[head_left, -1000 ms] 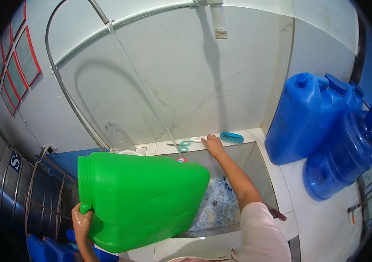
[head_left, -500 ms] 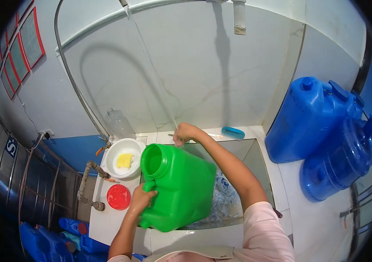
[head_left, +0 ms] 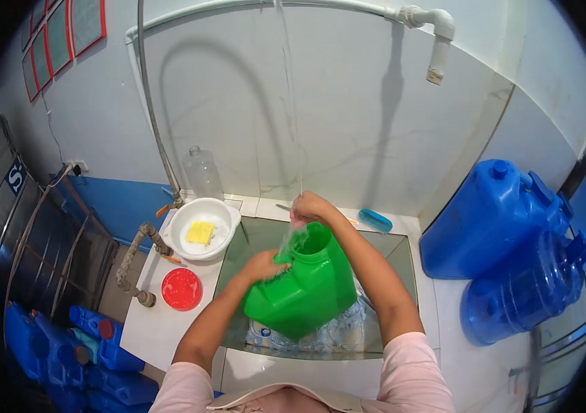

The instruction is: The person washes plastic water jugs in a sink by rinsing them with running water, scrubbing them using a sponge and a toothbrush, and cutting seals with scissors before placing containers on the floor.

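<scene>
A green plastic jerrycan [head_left: 300, 296] leans inside the sink [head_left: 403, 275], its uncapped mouth pointing up toward the wall. My left hand [head_left: 265, 266] is wrapped round the handle beside the mouth. Just above the opening, my right hand [head_left: 311, 206] has its fingers curled in; what they hold, if anything, is hidden. A thin stream of water [head_left: 291, 124] falls from above onto my right hand and splashes over the jerrycan's mouth and my left hand. Crumpled clear-and-blue plastic [head_left: 344, 330] lies beneath the jerrycan.
Left of the sink are a white basin [head_left: 231, 237] holding a yellow sponge [head_left: 200, 233], a red lid [head_left: 181, 289] and a clear bottle [head_left: 202, 172]. A blue brush [head_left: 375, 221] lies on the back ledge. Large blue containers [head_left: 485, 220] stand at right.
The jerrycan has turned and sunk lower into the sink, bringing its mouth right beneath my right hand and the water. My left hand moved with it. The view has shifted too.
</scene>
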Tool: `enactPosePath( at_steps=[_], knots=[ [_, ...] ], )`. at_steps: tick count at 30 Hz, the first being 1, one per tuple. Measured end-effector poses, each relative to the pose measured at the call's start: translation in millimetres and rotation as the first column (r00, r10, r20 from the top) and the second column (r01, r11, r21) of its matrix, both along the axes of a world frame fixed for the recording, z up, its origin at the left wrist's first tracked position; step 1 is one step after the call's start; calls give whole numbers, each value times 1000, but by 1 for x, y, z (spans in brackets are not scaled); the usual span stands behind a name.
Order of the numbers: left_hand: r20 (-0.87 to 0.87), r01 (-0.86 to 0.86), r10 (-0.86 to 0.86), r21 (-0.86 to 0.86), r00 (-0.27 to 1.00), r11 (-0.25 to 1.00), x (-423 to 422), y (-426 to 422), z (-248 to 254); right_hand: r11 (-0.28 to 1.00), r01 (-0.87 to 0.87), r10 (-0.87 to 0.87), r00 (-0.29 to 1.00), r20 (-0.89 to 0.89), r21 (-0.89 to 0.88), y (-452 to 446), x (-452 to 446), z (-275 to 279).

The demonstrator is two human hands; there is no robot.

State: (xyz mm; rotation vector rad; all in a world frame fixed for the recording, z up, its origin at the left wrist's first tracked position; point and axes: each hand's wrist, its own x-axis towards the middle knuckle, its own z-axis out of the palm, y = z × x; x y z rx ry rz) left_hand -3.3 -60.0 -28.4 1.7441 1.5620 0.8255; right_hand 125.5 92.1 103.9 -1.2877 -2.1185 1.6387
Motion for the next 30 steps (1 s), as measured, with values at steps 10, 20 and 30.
enactPosePath(
  at_steps=[10,20,30],
  knots=[
    [-527,21,38,104,849,994,20,29,11,997,33,-46,986,-163,-77,1,2,0],
    [51,-351,347,102,936,931,60,-10,-14,279,-608,309,790,530,743,-86,53,-70],
    [572,-345,674,-583,468,735,-18,-141,-81,27,-354,200,918,342,935,-103,51,-63]
  ],
)
